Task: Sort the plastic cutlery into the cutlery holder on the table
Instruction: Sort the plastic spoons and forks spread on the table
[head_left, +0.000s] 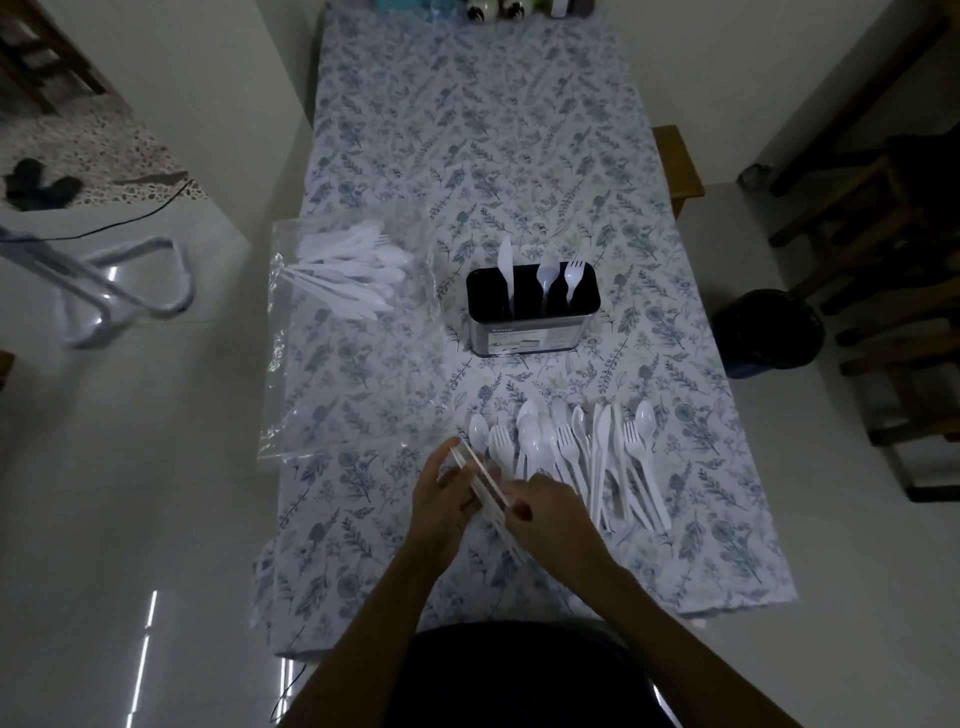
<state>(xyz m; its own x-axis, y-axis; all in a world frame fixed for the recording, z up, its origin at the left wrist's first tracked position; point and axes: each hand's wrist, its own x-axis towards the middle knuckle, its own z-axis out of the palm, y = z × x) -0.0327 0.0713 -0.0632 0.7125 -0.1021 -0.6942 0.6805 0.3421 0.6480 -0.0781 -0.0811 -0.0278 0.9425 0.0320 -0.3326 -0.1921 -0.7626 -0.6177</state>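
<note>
Only one knife, one spoon and one fork are seen standing in the cutlery holder (532, 312) at mid-table, one to a slot. A white bundle of cutlery (485, 486) is gripped by left hand (441, 501) and right hand (545, 506); a loose pile (576, 457) and a bagged batch (348, 267) remain unsorted.

table (519, 130), cutlery holder (532, 325), loose cutlery (571, 452), bag (343, 332)
</note>
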